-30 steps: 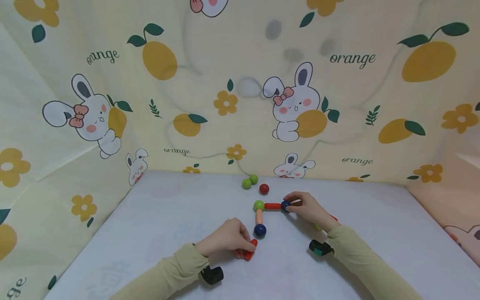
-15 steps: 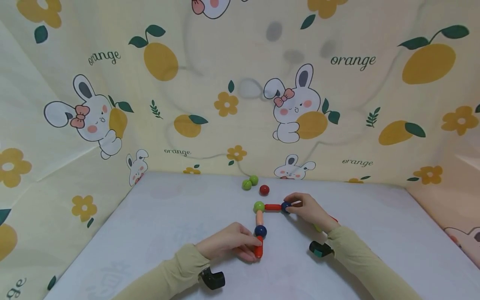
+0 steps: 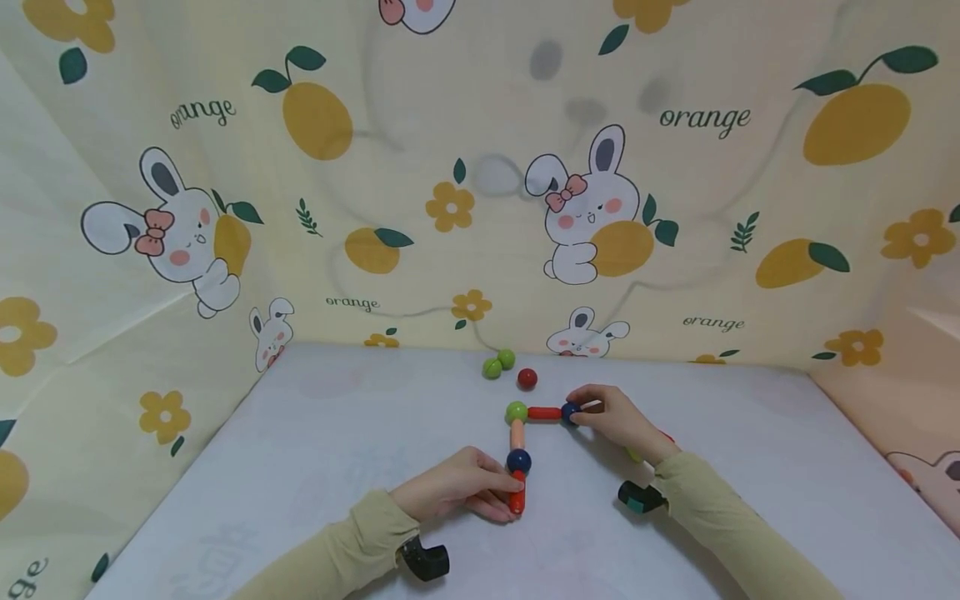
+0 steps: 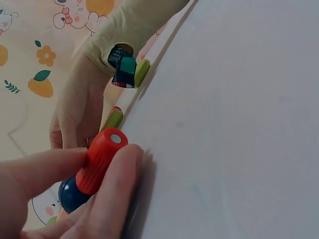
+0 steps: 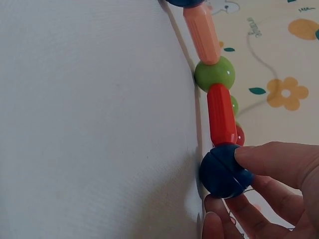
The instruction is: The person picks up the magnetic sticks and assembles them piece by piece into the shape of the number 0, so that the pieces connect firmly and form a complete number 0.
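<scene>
My left hand (image 3: 465, 483) pinches a red magnetic rod (image 4: 102, 159) between thumb and fingers; a pale magnet disc shows at its near end. The rod's far end meets a dark blue ball (image 3: 519, 461). From that ball a peach rod (image 3: 517, 434) runs away from me to a green ball (image 3: 517, 412). There the chain turns right along a second red rod (image 5: 221, 113) to another blue ball (image 5: 224, 172), which has a groove round it. My right hand (image 3: 611, 417) grips this ball with thumb and fingertips. Together the pieces form a corner on the white table.
Two green balls (image 3: 492, 368) and a red ball (image 3: 527, 379) lie farther back. Partly hidden by the right wrist are a yellow-green rod (image 4: 142, 73) and a bit of red. A printed cloth (image 3: 420, 275) stands behind the table (image 3: 337, 433).
The left hand has shifted slightly right and turned its red rod from slanted to straight, bringing it end-on to the near blue ball. My right hand has stayed on its ball.
</scene>
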Tool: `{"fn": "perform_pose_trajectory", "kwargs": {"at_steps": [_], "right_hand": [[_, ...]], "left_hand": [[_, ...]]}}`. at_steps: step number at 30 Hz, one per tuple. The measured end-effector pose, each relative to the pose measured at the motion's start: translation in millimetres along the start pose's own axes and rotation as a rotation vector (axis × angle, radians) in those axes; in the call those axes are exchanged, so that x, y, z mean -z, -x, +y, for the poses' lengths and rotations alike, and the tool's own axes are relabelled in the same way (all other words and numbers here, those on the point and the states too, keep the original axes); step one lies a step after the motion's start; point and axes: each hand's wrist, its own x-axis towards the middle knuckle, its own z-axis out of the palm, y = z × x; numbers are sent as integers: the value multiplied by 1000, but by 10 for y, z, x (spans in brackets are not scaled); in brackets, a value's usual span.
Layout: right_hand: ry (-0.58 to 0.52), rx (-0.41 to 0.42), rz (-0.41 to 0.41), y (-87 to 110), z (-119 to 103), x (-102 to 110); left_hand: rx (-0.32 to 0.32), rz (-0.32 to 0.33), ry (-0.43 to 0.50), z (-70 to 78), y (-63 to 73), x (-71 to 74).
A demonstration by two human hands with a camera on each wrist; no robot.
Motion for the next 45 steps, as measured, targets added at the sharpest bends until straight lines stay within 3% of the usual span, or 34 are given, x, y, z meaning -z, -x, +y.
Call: {"fn": "perform_pose_trajectory", "kwargs": {"at_steps": [15,23,30,38,45], "right_hand": [[5,-26,-44,-77,-41,9],[-46,103,-75,-329,-255,130],[7,203,-86,-598,-323,26],[62,88,-106,-749,-354,-152],[80,108,-90,-788,-347,-219]], "left_hand": [[8,-38,28,-29,10,48],[6,-59,20,-29,-14,59],[-13,-82,25,-13,-14,63],[2,-90,45,2,-10,64],[11,-90,62,-13,-16,73]]}}
